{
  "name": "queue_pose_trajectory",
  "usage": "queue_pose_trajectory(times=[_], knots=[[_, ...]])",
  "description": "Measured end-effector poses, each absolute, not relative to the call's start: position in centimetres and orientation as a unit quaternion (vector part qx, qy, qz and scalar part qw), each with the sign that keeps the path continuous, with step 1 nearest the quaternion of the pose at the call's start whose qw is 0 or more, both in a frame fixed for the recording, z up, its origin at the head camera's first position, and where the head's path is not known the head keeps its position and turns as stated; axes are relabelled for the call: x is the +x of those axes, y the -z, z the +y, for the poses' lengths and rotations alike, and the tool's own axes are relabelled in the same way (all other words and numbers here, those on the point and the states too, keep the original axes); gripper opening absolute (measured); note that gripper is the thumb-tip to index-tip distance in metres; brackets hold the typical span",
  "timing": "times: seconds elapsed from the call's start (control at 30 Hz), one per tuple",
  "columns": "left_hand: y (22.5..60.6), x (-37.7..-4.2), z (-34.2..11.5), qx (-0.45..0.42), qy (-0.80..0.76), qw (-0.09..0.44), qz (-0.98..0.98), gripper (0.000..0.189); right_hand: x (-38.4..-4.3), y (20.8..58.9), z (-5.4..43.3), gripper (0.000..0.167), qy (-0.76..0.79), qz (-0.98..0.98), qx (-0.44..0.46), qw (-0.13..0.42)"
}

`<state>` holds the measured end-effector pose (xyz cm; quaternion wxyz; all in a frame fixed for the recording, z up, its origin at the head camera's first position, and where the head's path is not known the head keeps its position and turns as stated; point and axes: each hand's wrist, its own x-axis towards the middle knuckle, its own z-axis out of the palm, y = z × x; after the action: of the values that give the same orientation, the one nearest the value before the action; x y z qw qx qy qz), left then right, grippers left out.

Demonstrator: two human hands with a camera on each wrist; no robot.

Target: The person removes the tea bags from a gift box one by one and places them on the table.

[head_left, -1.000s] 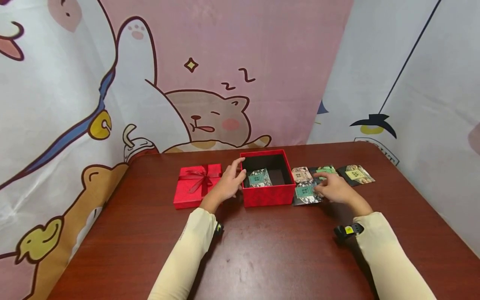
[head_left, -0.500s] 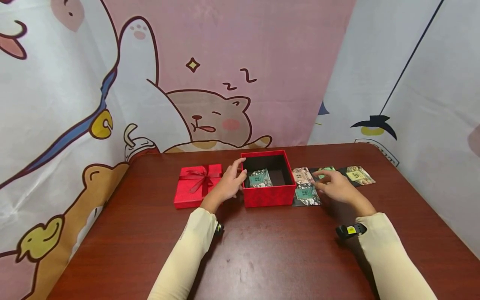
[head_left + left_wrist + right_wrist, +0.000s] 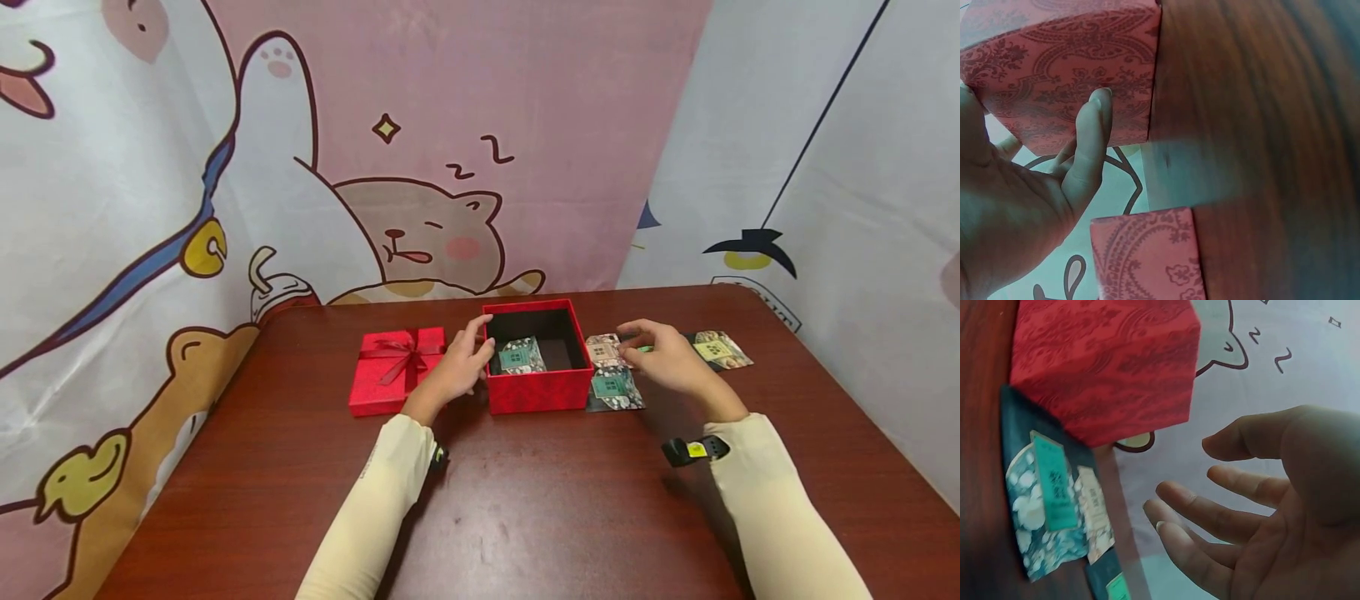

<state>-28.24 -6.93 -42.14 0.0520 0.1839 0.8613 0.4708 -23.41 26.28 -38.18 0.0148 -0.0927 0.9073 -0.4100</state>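
Note:
A red patterned gift box (image 3: pixel 538 392) stands without its lid, a flat teal-labelled packet (image 3: pixel 519 357) lying inside. My left hand (image 3: pixel 454 367) rests against the box's left wall, fingers relaxed; one fingertip (image 3: pixel 1102 103) shows at that wall in the left wrist view. To the box's right my right hand (image 3: pixel 666 360) hovers above flat dark packets, its fingers loosely bent and holding nothing. Beneath and around it lie a teal-labelled packet (image 3: pixel 617 388), a beige-labelled packet (image 3: pixel 602 350) and a yellow-labelled packet (image 3: pixel 718 350). The hand mostly hides a green-labelled packet (image 3: pixel 1116 587).
Left of the box lies its red lid (image 3: pixel 375 393) with a dark red ribbon bow. Everything sits on a brown wooden table (image 3: pixel 525 500). A cartoon-printed cloth (image 3: pixel 450 100) hangs behind the table.
My right hand has drifted slightly back and up, away from the front teal-labelled packet and over the green-labelled one. The left hand and the box stay in place.

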Motion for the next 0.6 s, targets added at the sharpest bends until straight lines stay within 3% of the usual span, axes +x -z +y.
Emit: queue_pose_trajectory(times=[0.6], knots=[[42.2, -28.3, -7.0, 0.192, -0.479, 0.046, 0.856, 0.054, -24.0, 34.7, 22.0, 0.037, 0.417, 0.900, -0.123, -0.022]])
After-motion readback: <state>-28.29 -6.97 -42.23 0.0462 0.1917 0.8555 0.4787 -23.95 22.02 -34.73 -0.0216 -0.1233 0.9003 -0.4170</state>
